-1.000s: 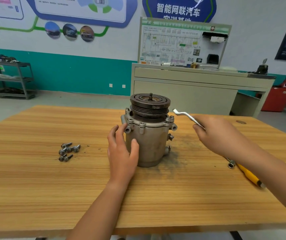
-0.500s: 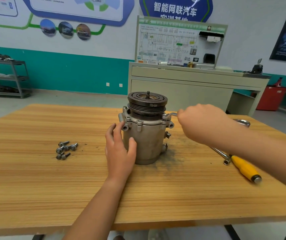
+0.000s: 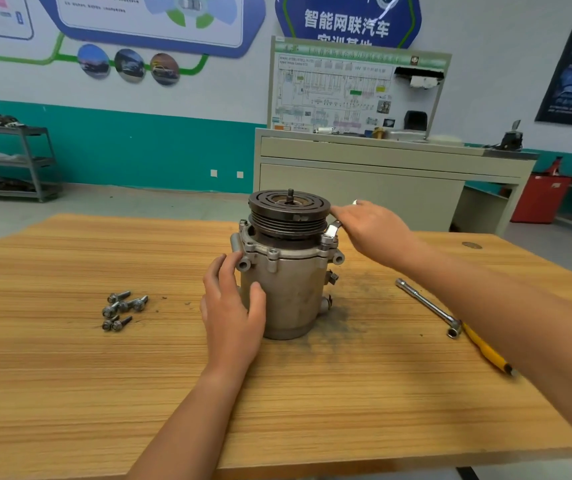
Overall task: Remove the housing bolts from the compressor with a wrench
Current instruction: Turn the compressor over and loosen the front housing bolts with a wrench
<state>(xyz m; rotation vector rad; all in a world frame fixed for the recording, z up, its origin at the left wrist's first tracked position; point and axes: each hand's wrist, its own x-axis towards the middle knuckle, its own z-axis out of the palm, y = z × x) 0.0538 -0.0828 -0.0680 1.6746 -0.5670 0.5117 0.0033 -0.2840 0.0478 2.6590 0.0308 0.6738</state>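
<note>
Two-handed: braces the upright compressor [image 3: 288, 299] mid tabletop [image 3: 70, 393] with the left hand [image 3: 232, 313] curled round its body (to stop it twisting), clamps the right hand [image 3: 374, 230] round the wrench [image 3: 332, 230] set on a right-side flange bolt [image 3: 327, 240]; parks loose bolts [image 3: 121, 308] well left

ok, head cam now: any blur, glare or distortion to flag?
Head view: wide-angle bends the table edge; right hand on the wrench slightly motion-soft; compressor sharp; lighting even, shadows faint, no strong glare.
</note>
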